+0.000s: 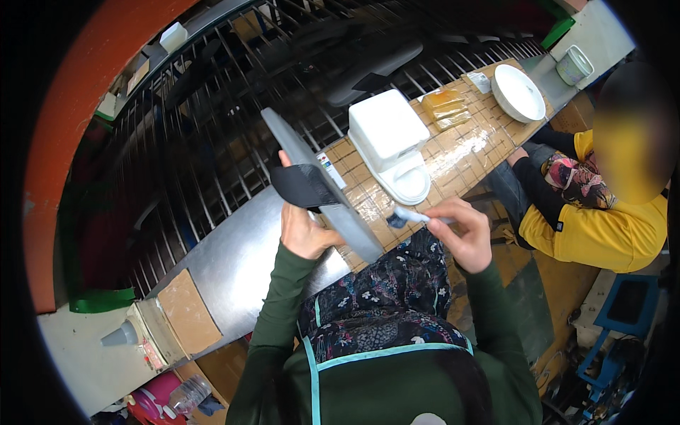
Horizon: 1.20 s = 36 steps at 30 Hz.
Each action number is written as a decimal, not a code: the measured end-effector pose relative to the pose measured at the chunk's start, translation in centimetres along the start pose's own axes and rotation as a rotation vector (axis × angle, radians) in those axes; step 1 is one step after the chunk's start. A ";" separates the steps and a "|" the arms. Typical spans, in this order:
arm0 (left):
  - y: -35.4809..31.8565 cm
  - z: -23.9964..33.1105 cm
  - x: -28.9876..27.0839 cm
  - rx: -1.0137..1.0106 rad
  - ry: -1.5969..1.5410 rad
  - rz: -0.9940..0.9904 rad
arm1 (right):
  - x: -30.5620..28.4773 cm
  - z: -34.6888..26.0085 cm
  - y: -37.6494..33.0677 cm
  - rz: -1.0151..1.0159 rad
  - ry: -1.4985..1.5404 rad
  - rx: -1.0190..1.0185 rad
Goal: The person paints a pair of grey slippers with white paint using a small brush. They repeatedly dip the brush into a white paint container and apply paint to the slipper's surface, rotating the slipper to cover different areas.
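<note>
Taped worktop (460, 147), metal bars (216, 185), 1 seated co-worker (598, 234), held sandal (312, 186)

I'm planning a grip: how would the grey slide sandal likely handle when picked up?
The grey slide sandal is probably fairly stiff: its sole looks nearly straight, without sagging, in the left hand. It may be light for its size, since that hand alone supports it.

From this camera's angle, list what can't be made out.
All in the head view:
Left hand: parts of its fingers are hidden by the black strap and grey slab.
Pale tool: the right hand's grip covers one end; the dark end is too small to identify.
Dark items beyond the bench: too dim to tell apart.
Green top: cut off by the lower edge.
</note>
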<state>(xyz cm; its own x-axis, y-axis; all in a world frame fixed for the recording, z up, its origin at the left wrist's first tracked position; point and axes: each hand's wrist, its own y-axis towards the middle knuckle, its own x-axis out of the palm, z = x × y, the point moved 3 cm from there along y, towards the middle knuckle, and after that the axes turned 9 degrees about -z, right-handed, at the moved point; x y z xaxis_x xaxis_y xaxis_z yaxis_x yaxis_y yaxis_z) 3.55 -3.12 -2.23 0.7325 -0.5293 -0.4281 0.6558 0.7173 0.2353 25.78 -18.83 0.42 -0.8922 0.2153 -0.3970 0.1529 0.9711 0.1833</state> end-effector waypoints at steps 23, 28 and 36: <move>-0.5 0.6 0.8 0.075 0.180 -0.115 | 2.3 -3.0 0.4 0.097 -0.304 -0.080; -0.5 0.7 0.9 0.082 0.214 -0.115 | 2.4 -3.4 0.9 0.115 -0.354 -0.121; -0.5 0.7 1.0 0.093 0.280 -0.151 | 2.3 -4.4 1.4 0.152 -0.546 -0.233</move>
<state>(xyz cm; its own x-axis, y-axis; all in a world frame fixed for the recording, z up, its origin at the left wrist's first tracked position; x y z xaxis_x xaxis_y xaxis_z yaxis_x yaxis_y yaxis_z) 4.09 -4.29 -2.11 0.5553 -0.4721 -0.6847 0.7767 0.5886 0.2241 22.10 -17.42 3.70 -0.5120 0.4312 -0.7430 0.1098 0.8906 0.4412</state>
